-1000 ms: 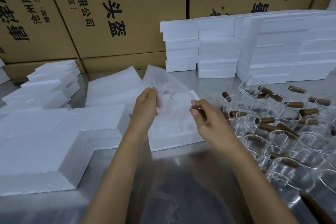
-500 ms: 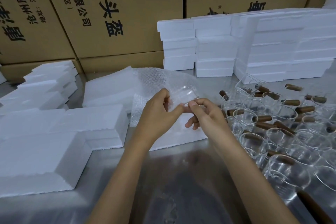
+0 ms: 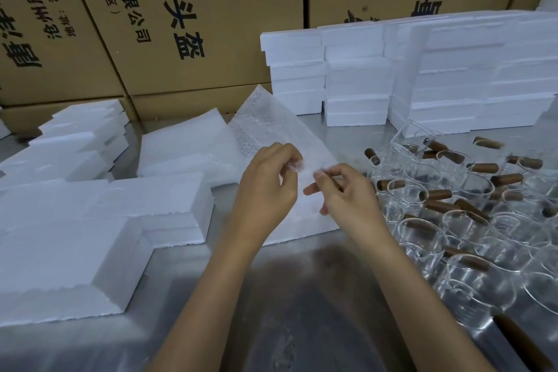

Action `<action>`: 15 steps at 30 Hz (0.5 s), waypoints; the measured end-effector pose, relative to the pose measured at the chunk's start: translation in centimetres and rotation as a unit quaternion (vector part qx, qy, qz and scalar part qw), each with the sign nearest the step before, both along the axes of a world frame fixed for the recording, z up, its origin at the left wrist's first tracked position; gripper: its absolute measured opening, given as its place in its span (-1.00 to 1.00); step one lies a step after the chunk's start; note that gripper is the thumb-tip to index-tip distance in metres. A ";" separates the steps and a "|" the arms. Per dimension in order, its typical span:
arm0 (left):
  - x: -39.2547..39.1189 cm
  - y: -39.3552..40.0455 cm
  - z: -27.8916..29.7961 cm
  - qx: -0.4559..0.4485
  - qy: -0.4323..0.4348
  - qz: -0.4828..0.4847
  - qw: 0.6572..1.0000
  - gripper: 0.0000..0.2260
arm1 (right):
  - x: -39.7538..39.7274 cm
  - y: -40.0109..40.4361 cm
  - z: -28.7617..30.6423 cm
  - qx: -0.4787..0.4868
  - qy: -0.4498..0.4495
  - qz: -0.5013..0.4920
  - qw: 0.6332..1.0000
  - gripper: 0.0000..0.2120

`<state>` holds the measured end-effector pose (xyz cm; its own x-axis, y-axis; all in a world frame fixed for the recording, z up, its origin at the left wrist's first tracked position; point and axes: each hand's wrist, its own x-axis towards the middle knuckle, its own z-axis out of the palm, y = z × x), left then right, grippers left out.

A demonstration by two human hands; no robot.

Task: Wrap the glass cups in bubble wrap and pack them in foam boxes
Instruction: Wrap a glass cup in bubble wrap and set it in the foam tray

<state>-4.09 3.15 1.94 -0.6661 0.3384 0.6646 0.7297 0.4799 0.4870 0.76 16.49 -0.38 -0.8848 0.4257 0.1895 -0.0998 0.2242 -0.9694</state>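
A clear sheet of bubble wrap (image 3: 265, 124) stands up over the middle of the metal table (image 3: 302, 296). My left hand (image 3: 265, 187) pinches its near edge between thumb and fingers. My right hand (image 3: 347, 193) pinches the same edge a little to the right, its lower fingers spread. Several glass cups (image 3: 471, 220) with brown wooden handles crowd the table's right side. A white foam box (image 3: 302, 220) lies flat just beyond my hands, under the sheet. No cup is in either hand.
Flat foam pieces (image 3: 90, 226) cover the left side, with a stack of bubble wrap sheets (image 3: 187, 148) behind them. Tall piles of foam boxes (image 3: 422, 75) stand at the back right. Printed cardboard cartons (image 3: 181, 18) wall off the rear.
The bubble wrap sheet has been lifted and spread so its far corner points up. My hands, close together half a second ago, have moved slightly apart along its near edge.
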 end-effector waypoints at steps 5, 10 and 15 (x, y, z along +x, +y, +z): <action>0.6 0.5 0.0 0.023 -0.130 -0.080 0.988 -0.77 | -0.2 0.9 0.8 -0.414 0.030 0.091 0.905 -0.82; 1.2 0.9 0.5 0.027 -0.232 -0.142 0.962 -0.78 | -0.2 0.9 0.8 -0.451 0.043 0.167 0.876 -0.74; 1.9 0.9 1.0 0.010 -0.305 -0.212 0.928 -0.71 | -0.4 0.9 0.3 -0.452 0.014 0.160 0.877 -0.75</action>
